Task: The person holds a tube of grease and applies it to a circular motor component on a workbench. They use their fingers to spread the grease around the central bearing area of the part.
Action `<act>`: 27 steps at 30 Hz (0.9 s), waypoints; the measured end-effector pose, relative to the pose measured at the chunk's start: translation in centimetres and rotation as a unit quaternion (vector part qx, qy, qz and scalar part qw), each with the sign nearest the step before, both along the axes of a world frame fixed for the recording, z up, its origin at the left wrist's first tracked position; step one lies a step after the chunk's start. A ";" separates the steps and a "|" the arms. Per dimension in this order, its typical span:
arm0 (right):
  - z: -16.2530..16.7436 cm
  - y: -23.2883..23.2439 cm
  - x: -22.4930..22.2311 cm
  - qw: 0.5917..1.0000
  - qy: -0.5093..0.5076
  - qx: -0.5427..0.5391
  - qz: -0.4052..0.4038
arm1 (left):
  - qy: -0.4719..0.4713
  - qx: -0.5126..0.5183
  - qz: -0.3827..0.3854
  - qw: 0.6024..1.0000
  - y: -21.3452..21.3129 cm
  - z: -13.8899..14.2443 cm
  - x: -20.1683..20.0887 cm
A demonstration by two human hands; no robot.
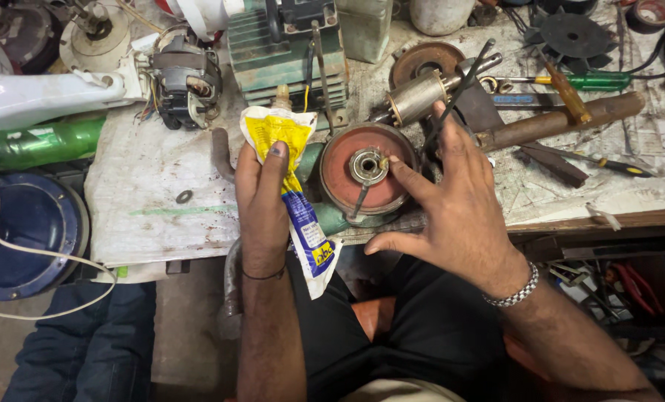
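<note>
1. The grease could smear off the bearing (367, 165) onto the red cover (362, 171) if the right hand (452, 201), fingers spread and gripping nothing, slips
2. The bearing sits at the cover's centre, touching the forefinger tip
3. The left hand (262, 201) is closed around the pouch (291, 186), just beside the cover

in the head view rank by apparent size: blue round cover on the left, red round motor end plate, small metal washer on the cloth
1. Blue round cover, partly cut off by the frame edge
2. Red round motor end plate
3. Small metal washer
</note>
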State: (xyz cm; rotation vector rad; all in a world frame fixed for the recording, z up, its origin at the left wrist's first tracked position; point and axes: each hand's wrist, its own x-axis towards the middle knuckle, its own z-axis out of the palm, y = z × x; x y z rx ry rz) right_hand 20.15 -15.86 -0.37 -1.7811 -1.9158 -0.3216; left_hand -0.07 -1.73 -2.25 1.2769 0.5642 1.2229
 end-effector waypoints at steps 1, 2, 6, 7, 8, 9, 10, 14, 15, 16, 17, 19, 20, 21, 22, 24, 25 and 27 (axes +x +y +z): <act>0.0 0.0 0.0 1.000 0.006 -0.006 -0.004 | 0.000 -0.005 0.002 1.000 0.0 0.0 0.0; 0.1 0.0 0.1 0.999 0.039 -0.003 -0.001 | 0.000 -0.010 0.004 1.000 0.0 0.0 0.0; 0.3 0.3 0.2 0.993 0.117 0.008 0.028 | -0.014 -0.011 -0.001 1.000 -0.1 -0.1 -0.1; 0.4 0.3 0.2 0.991 0.126 0.010 0.038 | -0.015 -0.008 -0.003 1.000 -0.1 -0.1 -0.1; 0.4 0.3 0.1 0.992 0.124 0.003 0.036 | -0.017 -0.004 -0.005 1.000 -0.1 -0.2 -0.1; 0.4 0.3 0.0 0.992 0.123 -0.003 0.034 | -0.014 -0.001 -0.005 1.000 0.0 -0.2 -0.1; 0.4 0.4 0.0 0.992 0.122 -0.010 0.033 | -0.012 0.001 -0.003 1.000 0.0 -0.2 0.0; 0.4 0.5 -0.4 0.991 0.125 -0.021 0.035 | -0.021 -0.011 -0.005 1.000 -0.1 -0.2 0.0; 0.4 0.5 -0.5 0.992 0.120 -0.022 0.032 | -0.020 -0.014 -0.003 1.000 -0.1 -0.2 0.0; 0.4 0.5 -0.5 0.993 0.115 -0.022 0.028 | -0.019 -0.016 -0.002 1.000 -0.1 -0.2 0.0; 0.4 0.6 -0.6 0.994 0.107 -0.021 0.026 | -0.018 -0.019 0.000 1.000 0.0 -0.2 0.0; 0.4 0.6 -0.6 0.995 0.092 -0.022 0.020 | -0.020 -0.019 -0.002 1.000 -0.1 -0.2 0.0; 0.4 0.6 -0.6 0.996 0.089 -0.020 0.020 | -0.021 -0.019 -0.003 1.000 -0.1 -0.1 0.0; 0.4 0.6 -0.7 0.996 0.086 -0.017 0.019 | -0.019 -0.013 -0.004 1.000 -0.1 -0.1 0.1; 0.3 0.6 -0.8 0.996 0.083 -0.015 0.019 | -0.017 -0.008 -0.004 1.000 -0.1 -0.1 0.1; 0.2 0.5 -0.9 0.998 0.056 -0.018 0.005 | -0.013 -0.005 -0.003 1.000 -0.2 0.0 0.0; 0.2 0.5 -1.0 0.999 0.041 -0.019 -0.002 | -0.012 -0.007 -0.003 1.000 -0.2 0.0 -0.1; 0.1 0.3 -1.3 1.000 0.014 -0.010 -0.017 | -0.014 -0.011 -0.003 1.000 -0.2 0.0 -0.1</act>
